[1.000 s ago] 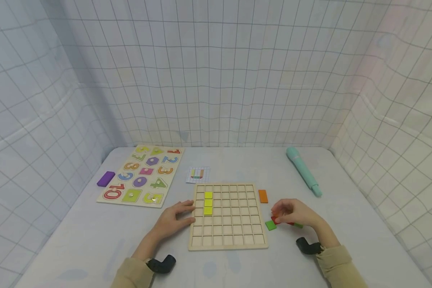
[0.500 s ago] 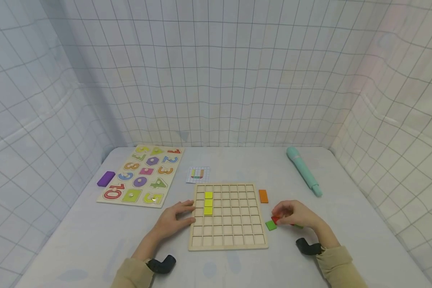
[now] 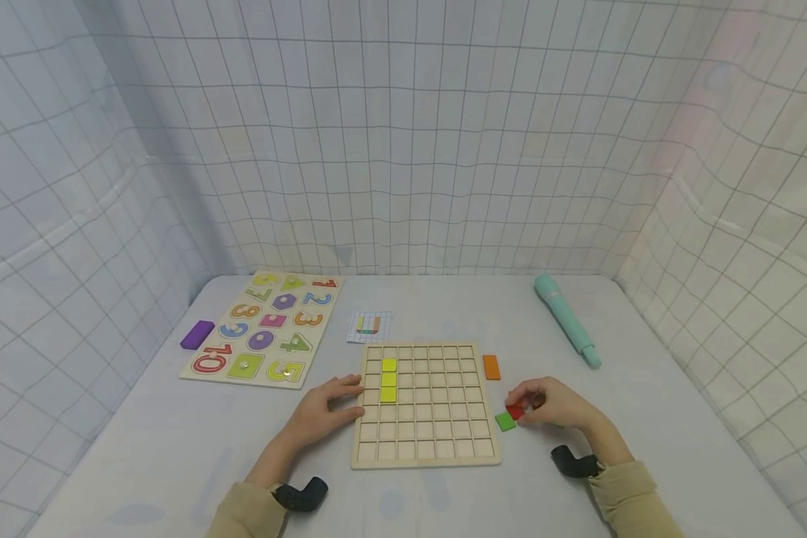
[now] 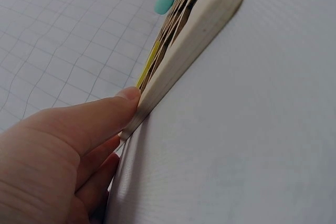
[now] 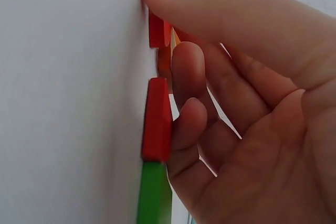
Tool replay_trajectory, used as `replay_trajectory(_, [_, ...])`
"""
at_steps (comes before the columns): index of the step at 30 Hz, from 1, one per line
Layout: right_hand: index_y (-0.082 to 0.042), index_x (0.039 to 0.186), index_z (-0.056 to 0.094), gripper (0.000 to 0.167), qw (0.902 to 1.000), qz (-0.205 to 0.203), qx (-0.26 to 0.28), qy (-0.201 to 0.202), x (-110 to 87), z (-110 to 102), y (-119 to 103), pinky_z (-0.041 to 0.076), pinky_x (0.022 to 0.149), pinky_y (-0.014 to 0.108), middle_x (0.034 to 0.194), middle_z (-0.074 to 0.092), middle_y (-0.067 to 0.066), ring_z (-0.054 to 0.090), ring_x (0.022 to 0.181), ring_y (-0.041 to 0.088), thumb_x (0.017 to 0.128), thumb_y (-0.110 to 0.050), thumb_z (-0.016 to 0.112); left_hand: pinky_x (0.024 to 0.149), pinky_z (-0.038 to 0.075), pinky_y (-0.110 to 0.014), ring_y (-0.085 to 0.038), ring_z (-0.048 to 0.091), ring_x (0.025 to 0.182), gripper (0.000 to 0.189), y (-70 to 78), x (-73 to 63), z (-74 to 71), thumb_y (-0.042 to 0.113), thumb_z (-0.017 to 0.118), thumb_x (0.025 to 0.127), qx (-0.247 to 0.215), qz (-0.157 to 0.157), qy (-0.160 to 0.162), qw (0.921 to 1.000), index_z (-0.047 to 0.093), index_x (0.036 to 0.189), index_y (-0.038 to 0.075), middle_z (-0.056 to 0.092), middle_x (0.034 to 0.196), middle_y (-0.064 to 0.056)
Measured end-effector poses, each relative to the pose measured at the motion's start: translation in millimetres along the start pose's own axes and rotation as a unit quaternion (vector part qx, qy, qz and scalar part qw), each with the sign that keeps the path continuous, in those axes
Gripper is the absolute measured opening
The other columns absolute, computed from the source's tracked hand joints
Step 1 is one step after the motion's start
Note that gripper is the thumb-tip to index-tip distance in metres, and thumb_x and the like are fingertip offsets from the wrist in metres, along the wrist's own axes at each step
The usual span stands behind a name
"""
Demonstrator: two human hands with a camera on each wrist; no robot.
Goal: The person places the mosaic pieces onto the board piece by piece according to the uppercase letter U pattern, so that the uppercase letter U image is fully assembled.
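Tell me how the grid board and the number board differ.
The grid board is divided into plain cells, three holding yellow tiles; the number board carries colourful numerals and shapes. The left hand touches the grid board, while neither hand touches the number board. Both lie on the table.

The grid [image 3: 427, 462] lies before the card [image 3: 370, 327], tiles [image 3: 491, 367] to its right, puzzle [image 3: 279, 334] toward the left edge of the table [image 3: 128, 448].
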State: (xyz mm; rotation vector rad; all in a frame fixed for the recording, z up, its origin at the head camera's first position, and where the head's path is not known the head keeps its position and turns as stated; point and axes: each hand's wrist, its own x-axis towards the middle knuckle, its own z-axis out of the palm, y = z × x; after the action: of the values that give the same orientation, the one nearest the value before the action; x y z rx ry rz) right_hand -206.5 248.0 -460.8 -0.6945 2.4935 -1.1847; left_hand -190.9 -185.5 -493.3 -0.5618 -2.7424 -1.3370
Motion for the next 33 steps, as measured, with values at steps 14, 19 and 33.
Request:
replay_trajectory(14, [-0.004,0.092,0.070,0.017,0.9999,-0.007,-0.006,0.005,-0.8,1.0,-9.6,0.046,0.065,0.020,0.101,0.066,0.010,0.053,0.079,0.019,0.077,0.001,0.073,0.114,0.024,-0.040,-0.027,0.040,0.131,0.041,0.5,-0.3,-0.1,0.031,0.074,0.081,0.000,0.003,0.002,1.0000,0.067,0.115,0.009,0.055,0.133,-0.005])
replay_trajectory(19, [-0.002,0.090,0.068,0.014,1.0000,-0.004,0.005,0.002,-4.1,-1.0,-23.5,0.047,0.066,0.020,0.101,0.067,0.012,0.056,0.082,0.022,0.077,0.002,0.072,0.114,0.025,-0.041,-0.028,0.040,0.131,0.041,0.8,-0.3,-0.3,0.030,0.074,0.081,-0.002,0.001,0.003,1.0000,0.067,0.115,0.008,0.054,0.133,-0.005])
replay_trajectory(33, [-0.002,0.088,0.064,0.014,0.9998,0.005,0.003,0.021,-5.3,-0.2,-26.1,0.044,0.064,0.022,0.099,0.065,0.013,0.051,0.080,0.029,0.077,0.003,0.071,0.114,0.024,-0.039,-0.026,0.041,0.131,0.041,2.9,-0.8,-0.5,0.029,0.074,0.081,-0.001,0.001,0.002,1.0000,0.067,0.115,0.008,0.054,0.133,-0.005])
